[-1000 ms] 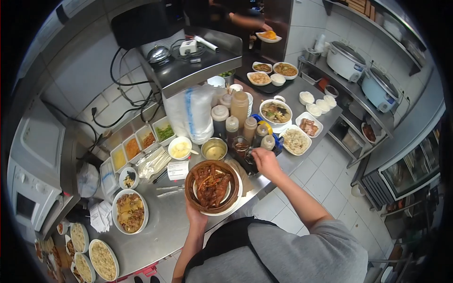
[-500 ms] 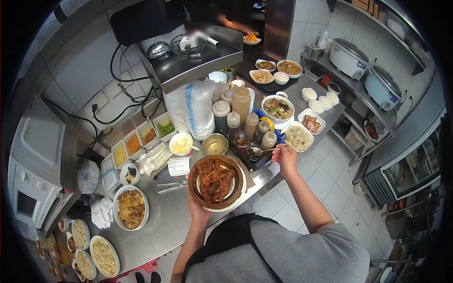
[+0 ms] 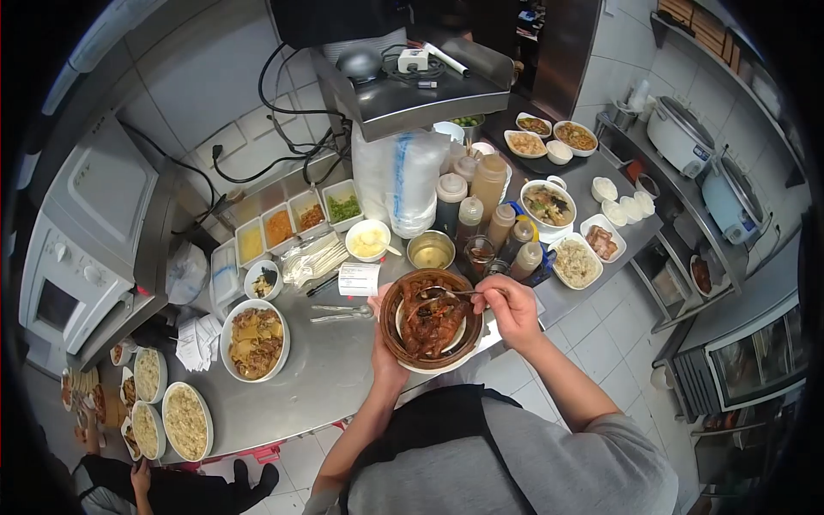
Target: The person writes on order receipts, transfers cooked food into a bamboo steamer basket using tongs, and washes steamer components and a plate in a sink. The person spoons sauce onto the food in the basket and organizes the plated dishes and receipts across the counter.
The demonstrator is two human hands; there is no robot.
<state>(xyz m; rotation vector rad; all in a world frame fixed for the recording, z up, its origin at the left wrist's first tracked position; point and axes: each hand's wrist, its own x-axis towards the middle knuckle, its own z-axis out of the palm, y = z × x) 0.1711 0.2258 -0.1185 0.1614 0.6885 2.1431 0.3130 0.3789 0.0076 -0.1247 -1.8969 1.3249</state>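
My left hand (image 3: 389,365) grips the left side of a round bamboo steamer (image 3: 390,337), holding it at the counter's front edge. Inside, a small white dish carries glossy brown braised pieces (image 3: 435,328) that look like chicken feet. My right hand (image 3: 508,311) is closed around the handle of a metal spoon (image 3: 457,293). The spoon's bowl is over the food, near the upper middle of the steamer; whether it touches cannot be made out. Just beyond the right hand are a small dark sauce bowl (image 3: 496,269) and another sauce jar (image 3: 480,250).
Squeeze bottles (image 3: 489,178) crowd behind the steamer, next to a metal bowl (image 3: 431,250). A printed slip (image 3: 359,279) and metal tongs (image 3: 342,313) lie left. Dishes of food (image 3: 255,339) line the counter (image 3: 300,378). Another person (image 3: 163,485) is at lower left.
My right hand has brought the spoon from the dark sauce bowl leftward over the steamer. The view has shifted, and another person now shows at lower left.
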